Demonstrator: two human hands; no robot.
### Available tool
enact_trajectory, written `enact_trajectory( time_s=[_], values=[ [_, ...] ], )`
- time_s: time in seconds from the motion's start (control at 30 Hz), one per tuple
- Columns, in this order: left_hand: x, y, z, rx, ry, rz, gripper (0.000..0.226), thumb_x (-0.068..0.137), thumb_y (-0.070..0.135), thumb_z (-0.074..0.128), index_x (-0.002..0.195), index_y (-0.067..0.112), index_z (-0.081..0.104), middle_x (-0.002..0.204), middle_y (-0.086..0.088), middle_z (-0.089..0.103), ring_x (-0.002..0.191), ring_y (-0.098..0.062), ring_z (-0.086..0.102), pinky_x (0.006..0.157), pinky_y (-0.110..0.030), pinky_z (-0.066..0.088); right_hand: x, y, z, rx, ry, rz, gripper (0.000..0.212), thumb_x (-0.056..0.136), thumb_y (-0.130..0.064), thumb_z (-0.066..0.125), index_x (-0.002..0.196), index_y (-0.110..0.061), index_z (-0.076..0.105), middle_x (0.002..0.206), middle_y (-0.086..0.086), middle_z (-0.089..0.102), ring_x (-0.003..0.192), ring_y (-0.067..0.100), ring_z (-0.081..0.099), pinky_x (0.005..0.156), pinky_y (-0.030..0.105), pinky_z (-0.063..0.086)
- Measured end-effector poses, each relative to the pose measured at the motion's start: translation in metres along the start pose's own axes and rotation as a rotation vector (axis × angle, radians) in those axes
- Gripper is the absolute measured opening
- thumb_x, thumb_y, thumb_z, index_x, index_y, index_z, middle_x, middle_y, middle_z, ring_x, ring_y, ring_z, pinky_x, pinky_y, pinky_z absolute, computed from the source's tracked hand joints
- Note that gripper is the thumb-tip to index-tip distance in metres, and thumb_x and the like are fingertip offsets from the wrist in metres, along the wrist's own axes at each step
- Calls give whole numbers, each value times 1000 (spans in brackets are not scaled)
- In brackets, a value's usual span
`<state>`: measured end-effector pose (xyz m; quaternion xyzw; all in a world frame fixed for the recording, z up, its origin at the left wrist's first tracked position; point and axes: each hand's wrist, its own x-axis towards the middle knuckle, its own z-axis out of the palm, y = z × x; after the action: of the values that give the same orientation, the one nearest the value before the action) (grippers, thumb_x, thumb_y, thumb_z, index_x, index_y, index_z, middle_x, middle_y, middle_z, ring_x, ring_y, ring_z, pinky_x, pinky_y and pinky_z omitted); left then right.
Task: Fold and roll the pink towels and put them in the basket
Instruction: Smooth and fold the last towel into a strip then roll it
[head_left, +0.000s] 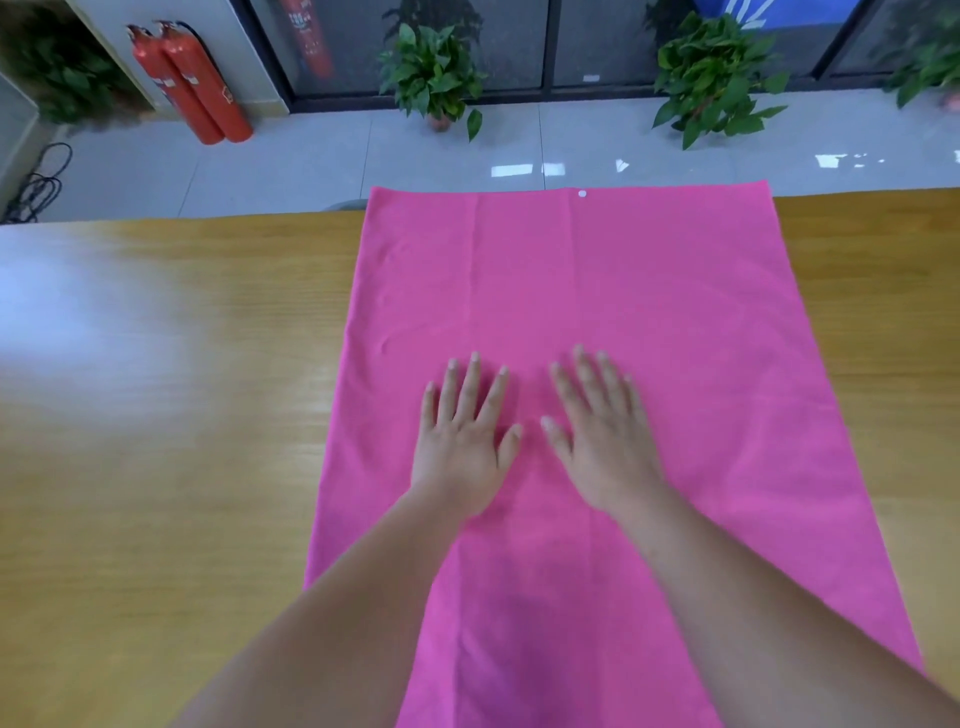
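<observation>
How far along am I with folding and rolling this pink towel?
Early. Done: one pink towel lies spread flat along the wooden table. In hand: the left hand and right hand press flat on its middle, fingers straight. Left: no fold or roll shows yet, and no basket is in view, so folding, rolling and storing all remain.

A glossy wooden bench (156, 415) carries one pink towel (649, 312), spread flat, its far edge reaching the bench's far edge.
</observation>
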<state>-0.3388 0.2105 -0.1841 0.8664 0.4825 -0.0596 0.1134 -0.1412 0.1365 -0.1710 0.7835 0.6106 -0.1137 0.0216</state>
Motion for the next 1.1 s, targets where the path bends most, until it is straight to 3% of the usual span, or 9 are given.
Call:
enact_trajectory(
  time_s=[0.07,0.17,0.27,0.37,0.57,0.7,0.87,0.97,1.1],
  values=[
    [-28,-22,11,-4,20,-33,70,106,68,16,166,38,-5,174,4,-15,159,-24,-20,130,-53,3,-30,11,12,-9,-8,10,71,105,-68,12,166,-36,-2,175,-1,-12,161,24,-14,130,52,6],
    [-47,-75,13,10,40,-97,72,106,69,19,166,37,-3,175,6,-12,160,-21,-17,131,-49,6,-49,79,16,-31,31,226,74,103,-69,13,167,-34,5,176,-1,-2,161,24,-5,130,52,9],
    [-51,-99,11,29,4,-150,79,102,74,10,167,31,-4,174,3,-17,159,-19,-22,131,-47,3,-60,133,9,-13,3,383,83,97,-76,-2,167,-31,3,175,1,-6,161,25,-7,129,54,10],
    [-47,-76,7,8,30,-273,83,102,70,8,168,20,1,174,-8,-13,159,-27,-19,130,-51,-1,-58,114,0,14,59,501,90,96,-73,-11,167,-21,10,175,9,-4,161,33,-3,128,58,12],
    [-74,9,21,-19,7,36,72,107,64,15,167,28,-3,174,1,-14,159,-22,-21,130,-51,0,-85,-22,21,14,6,-8,72,106,-67,12,168,-30,5,175,0,-7,161,24,-11,130,52,9],
    [-104,-79,26,25,68,-11,77,105,66,27,168,27,5,176,4,-4,161,-19,-11,131,-45,5,-114,53,34,-1,34,195,72,104,-66,16,167,-32,6,176,0,-2,162,24,-5,130,52,12],
    [-110,-119,23,117,3,25,84,104,71,15,168,18,3,175,0,-6,160,-19,-14,131,-44,4,-148,120,27,33,-16,457,86,98,-76,-3,168,-26,3,175,2,-4,161,26,-4,128,58,15],
    [-107,-89,17,94,25,12,82,105,68,12,168,16,6,175,-2,-6,160,-23,-14,131,-48,2,-139,83,15,16,15,506,93,96,-74,-10,167,-16,10,175,8,-2,161,31,-3,128,58,14],
    [-127,-30,26,40,24,165,72,110,58,17,167,18,-1,175,-1,-10,159,-22,-19,131,-49,4,-137,-45,21,76,27,199,77,106,-65,5,168,-20,2,175,2,-10,160,25,-15,131,51,6]
  ],
)
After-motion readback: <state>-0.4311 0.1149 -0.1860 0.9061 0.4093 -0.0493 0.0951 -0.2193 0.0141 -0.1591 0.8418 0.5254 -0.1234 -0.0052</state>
